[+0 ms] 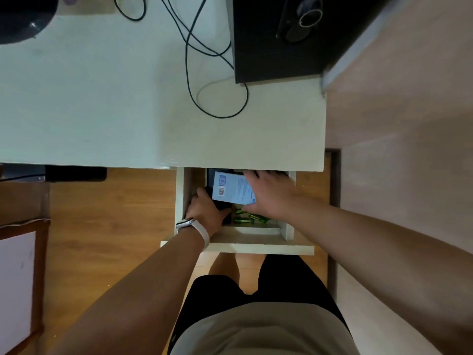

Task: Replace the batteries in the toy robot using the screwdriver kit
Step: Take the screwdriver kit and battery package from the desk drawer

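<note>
An open white drawer (238, 243) sticks out under the desk's front edge. Inside it lies a dark box with a light blue label (231, 188) bearing a barcode. My left hand (207, 210), with a watch on its wrist, grips the box's near left corner. My right hand (266, 193) lies flat over the box's right side, fingers reaching back under the desktop. Green screwdriver handles (243, 219) lie at the drawer's front, partly hidden beneath my right hand. No toy robot shows.
The white desk (128, 98) carries looping black cables (215, 98) and a black computer case (294, 37) at the back right. A dark object (23, 19) sits at the far left corner. Wooden floor lies below, with a framed white board (18, 283) at the left.
</note>
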